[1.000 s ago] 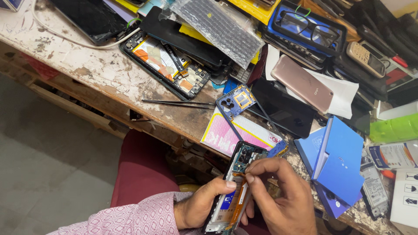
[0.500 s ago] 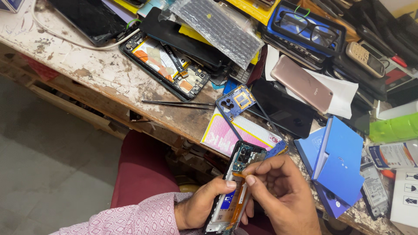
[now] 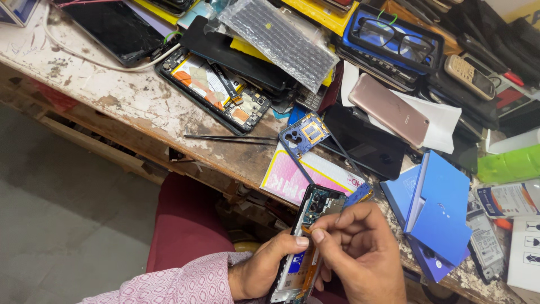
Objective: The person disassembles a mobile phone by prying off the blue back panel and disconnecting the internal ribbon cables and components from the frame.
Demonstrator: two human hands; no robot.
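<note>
A blue box lay at right, a pink packet at centre. Both hands, left and right, still pinched the opened phone, barely shifted.

Cluttered, paint-worn desk

Near its front edge lie black tweezers, an opened phone and a pink packet.

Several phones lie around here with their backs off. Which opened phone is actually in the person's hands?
The opened phone at the bench's near edge: left hand grips it, right hand pinches at its side. The other opened phone lies untouched on the bench.
</note>
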